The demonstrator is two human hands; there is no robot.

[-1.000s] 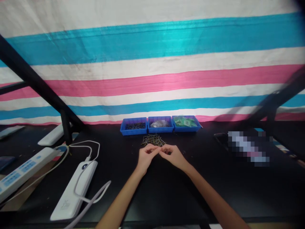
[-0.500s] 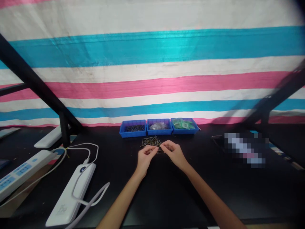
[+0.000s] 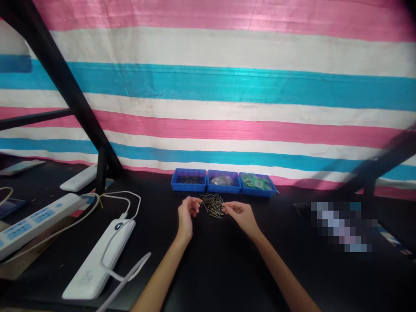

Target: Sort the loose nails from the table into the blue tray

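Observation:
A loose pile of thin metal screws or nails (image 3: 212, 204) lies on the black table between my hands. My left hand (image 3: 187, 213) is at the pile's left edge, its fingers apart with nothing visible in them. On the right edge of the pile, my right hand (image 3: 241, 215) has thumb and fingertips together; whatever they hold, if anything, is too small to make out. Just behind stand three blue trays: the left one (image 3: 189, 187) has dark screws, the middle one (image 3: 224, 189) clear small bags, and the right one (image 3: 259, 192) green-marked bags.
At the left lie a white power bank (image 3: 94, 264) with a looped cable and a white power strip (image 3: 39, 223). Black frame bars (image 3: 69, 93) rise on both sides before a striped sheet (image 3: 208, 82). A blurred object (image 3: 341, 225) lies at right.
My hands have moved apart from each other, the left one leftward with its fingers now opened, uncovering more of the pile. The camera view has shifted and tilted slightly.

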